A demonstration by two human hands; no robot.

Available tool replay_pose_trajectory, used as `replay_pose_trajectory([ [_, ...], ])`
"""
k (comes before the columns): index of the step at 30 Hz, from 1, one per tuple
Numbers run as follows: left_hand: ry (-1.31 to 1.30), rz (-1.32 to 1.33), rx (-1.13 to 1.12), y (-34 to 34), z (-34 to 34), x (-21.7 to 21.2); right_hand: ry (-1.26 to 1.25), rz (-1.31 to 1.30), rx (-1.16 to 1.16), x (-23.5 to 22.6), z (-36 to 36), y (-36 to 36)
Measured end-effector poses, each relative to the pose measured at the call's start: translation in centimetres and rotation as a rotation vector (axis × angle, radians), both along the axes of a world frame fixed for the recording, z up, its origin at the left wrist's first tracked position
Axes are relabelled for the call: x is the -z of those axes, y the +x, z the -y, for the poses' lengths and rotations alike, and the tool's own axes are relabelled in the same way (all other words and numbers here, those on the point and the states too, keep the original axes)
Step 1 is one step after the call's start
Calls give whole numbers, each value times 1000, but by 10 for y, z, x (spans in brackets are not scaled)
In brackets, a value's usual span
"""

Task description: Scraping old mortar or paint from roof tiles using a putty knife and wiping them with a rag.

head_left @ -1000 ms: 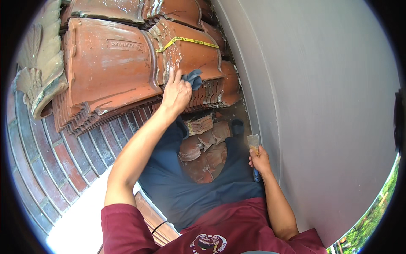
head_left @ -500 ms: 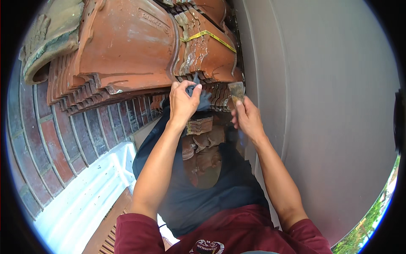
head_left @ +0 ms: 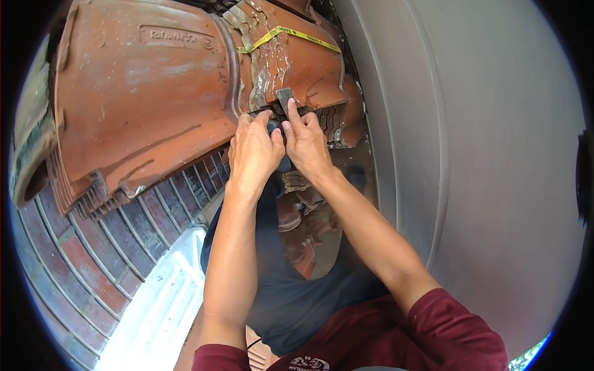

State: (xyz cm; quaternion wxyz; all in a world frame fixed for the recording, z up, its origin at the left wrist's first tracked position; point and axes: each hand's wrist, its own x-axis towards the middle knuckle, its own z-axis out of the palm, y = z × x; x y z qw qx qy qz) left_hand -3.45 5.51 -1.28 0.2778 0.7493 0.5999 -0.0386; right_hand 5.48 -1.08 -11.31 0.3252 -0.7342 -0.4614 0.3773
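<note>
My right hand [head_left: 307, 141] is closed on a scraper [head_left: 284, 98] with a flat, worn metal blade. Its index finger lies along the blade, which points up at the lower edge of a strapped stack of orange roof tiles [head_left: 309, 71]. Close beside it, my left hand [head_left: 255, 148] is closed with bent fingers around a dark object [head_left: 273, 126], mostly covered by the hand, so its kind cannot be made out. The left fingertips are near the lower edge of a larger roof tile [head_left: 161, 80]. The scraper's handle is hidden by the right hand.
Yellow strapping [head_left: 281, 31] runs around the tile stack. A grey wall panel [head_left: 495, 154] rises at the right. Brick wall [head_left: 117, 247] and white corrugated sheeting [head_left: 161, 303] lie at the left. More tiles [head_left: 309, 213] lie below, between my legs.
My right hand has moved left and up, bringing the scraper beside my left hand and against the tile stack's edge. The view has shifted, with the large tiles now farther left.
</note>
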Motion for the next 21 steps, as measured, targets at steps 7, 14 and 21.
replay_pose_trajectory([
  [7,-50,-118,102,4,-8,-5,-68,141,48,-16,-34,5],
  [14,-110,-188,165,0,-10,-1,-79,160,-7,-19,-28,7],
  [21,21,-120,109,-2,-13,4,-116,-73,-20,-15,-4,-8],
])
